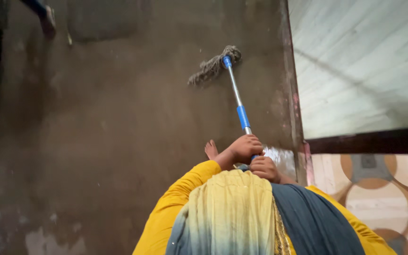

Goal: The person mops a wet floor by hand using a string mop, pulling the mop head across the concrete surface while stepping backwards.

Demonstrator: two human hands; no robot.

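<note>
I hold a mop by its metal handle [235,87], which has blue plastic sleeves. My left hand [245,148] grips the handle higher along the shaft, my right hand [265,168] grips it just below, close to my body. The grey string mop head [212,67] lies on the dark wet concrete floor [119,123] ahead of me, strands trailing to the left. My bare foot [211,149] shows just left of my hands. Yellow sleeves and a yellow-and-blue scarf [242,212] fill the bottom of the view.
A pale green wall or door panel [360,66] rises on the right, with a dark sill under it and patterned circle tiles [378,193] below. Another person's foot [48,21] is at the top left. A dark edge runs down the far left.
</note>
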